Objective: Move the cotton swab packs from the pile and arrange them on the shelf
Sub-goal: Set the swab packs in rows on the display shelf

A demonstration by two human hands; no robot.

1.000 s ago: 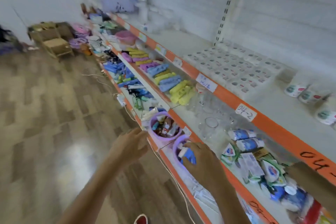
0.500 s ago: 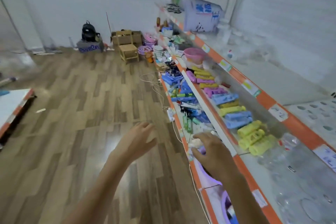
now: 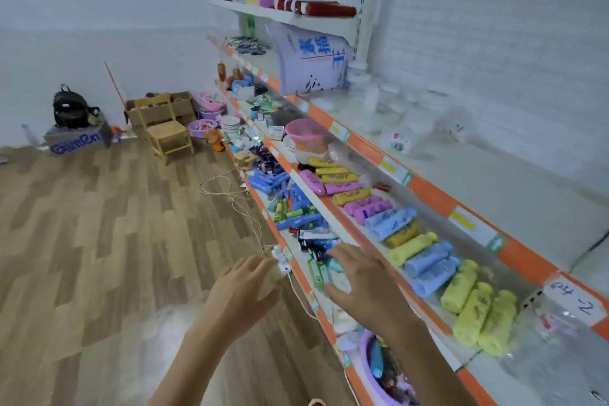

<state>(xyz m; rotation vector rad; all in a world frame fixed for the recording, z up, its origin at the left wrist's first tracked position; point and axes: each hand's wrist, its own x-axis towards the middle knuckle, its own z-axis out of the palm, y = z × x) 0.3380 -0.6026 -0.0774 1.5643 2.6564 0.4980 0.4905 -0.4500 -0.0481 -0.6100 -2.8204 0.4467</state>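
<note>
Both hands reach out along the store shelving with fingers spread and nothing held: the left hand [image 3: 245, 293] hovers over the floor beside the lowest shelf [image 3: 298, 270], the right hand [image 3: 364, 285] above small packets on it. No cotton swab packs can be made out near either hand, so the arranging appears largely left to do.

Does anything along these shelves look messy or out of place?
Yes. A white power strip hangs off the lowest shelf's edge, its thin cable lying in loose loops on the wooden floor. On that shelf, blue and green tubes lie jumbled at mixed angles, unlike the neat rolled packs one shelf up.
</note>
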